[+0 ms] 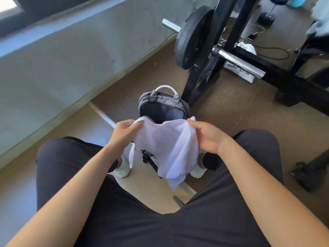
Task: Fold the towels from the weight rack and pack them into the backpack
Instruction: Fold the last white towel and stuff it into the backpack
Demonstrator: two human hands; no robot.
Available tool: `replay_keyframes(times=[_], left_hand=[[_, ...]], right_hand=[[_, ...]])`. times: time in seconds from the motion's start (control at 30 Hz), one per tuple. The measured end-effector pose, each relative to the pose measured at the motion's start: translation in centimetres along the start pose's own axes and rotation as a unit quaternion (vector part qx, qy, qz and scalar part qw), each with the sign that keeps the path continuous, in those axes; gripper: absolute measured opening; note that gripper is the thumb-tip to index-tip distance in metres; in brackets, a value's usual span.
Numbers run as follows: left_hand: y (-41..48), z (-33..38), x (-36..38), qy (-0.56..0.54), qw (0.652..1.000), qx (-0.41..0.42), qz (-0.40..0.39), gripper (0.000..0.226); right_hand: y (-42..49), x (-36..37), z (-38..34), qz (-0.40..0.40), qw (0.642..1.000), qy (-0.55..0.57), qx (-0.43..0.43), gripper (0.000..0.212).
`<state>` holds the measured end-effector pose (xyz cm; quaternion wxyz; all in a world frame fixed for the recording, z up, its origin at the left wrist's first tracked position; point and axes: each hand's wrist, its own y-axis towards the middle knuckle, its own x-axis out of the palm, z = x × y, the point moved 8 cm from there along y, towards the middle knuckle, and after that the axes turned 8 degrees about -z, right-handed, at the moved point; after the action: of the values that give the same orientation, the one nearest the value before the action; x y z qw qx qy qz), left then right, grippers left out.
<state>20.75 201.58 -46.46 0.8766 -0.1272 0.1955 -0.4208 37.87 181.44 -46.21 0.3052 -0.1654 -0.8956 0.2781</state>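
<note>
A white towel (167,148) hangs spread between my two hands, above my knees. My left hand (124,131) pinches its upper left corner and my right hand (206,134) grips its upper right edge. Its lower part droops to a point between my legs. Behind the towel a grey backpack (160,104) stands on the floor with its main compartment unzipped and dark inside, a white handle on top. The towel hides the backpack's lower half. More pale towels (320,16) lie on the black rack at the top right.
A black weight rack (222,41) with a weight plate (192,36) and chrome bars stands just behind and right of the backpack. A grey wall (62,59) runs along the left. My white shoes (122,168) flank the backpack. Cables and a phone lie on the brown floor behind the rack.
</note>
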Motion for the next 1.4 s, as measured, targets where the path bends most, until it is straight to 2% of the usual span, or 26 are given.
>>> replay_keyframes(times=[0.13, 0.3, 0.37, 0.53, 0.63, 0.9, 1.03, 1.13, 1.23, 1.3, 1.4], left_hand=[[-1.3, 0.5, 3.0, -0.024, 0.996, 0.036, -0.073, 0.052], [-2.7, 1.5, 6.7, -0.022, 0.982, 0.094, -0.163, 0.039], [-2.6, 1.4, 6.9, -0.016, 0.983, 0.085, -0.160, 0.049], [-2.3, 0.9, 6.4, -0.021, 0.989, 0.069, -0.127, 0.054], [-2.1, 0.9, 5.9, -0.052, 0.991, 0.057, -0.114, 0.051], [-0.9, 0.3, 2.0, -0.065, 0.997, 0.030, 0.016, 0.037], [-0.6, -0.6, 1.9, -0.086, 0.996, 0.002, 0.000, 0.052], [-0.6, -1.0, 2.4, -0.109, 0.994, -0.015, -0.026, 0.025], [-0.9, -0.5, 3.2, -0.119, 0.991, -0.007, -0.054, 0.023], [-1.3, 0.1, 3.7, -0.126, 0.990, 0.007, -0.066, 0.027], [-1.9, 0.7, 5.0, -0.129, 0.987, 0.017, -0.094, 0.031]], right_hand=[[0.5, 2.7, 0.2, -0.084, 0.996, 0.008, -0.033, 0.042], [0.2, 6.0, 0.5, -0.173, 0.982, -0.050, -0.058, 0.051], [0.1, 6.5, 0.8, -0.188, 0.977, -0.085, -0.053, 0.057], [0.9, 6.3, 1.9, -0.179, 0.967, -0.177, -0.036, 0.065], [1.0, 5.8, 1.6, -0.151, 0.973, -0.167, -0.042, 0.058], [0.4, 0.7, -0.4, 0.023, 0.976, -0.213, -0.047, 0.018], [-0.5, -0.4, -1.4, 0.085, 0.975, -0.188, -0.082, 0.012], [-0.9, -1.2, -1.8, 0.143, 0.975, -0.102, -0.136, 0.010], [-1.6, -1.4, -2.3, 0.221, 0.949, -0.120, -0.189, 0.013], [-1.6, -0.1, -2.2, 0.226, 0.938, -0.170, -0.199, 0.010], [-0.6, 2.9, -1.2, 0.151, 0.949, -0.197, -0.194, 0.008]])
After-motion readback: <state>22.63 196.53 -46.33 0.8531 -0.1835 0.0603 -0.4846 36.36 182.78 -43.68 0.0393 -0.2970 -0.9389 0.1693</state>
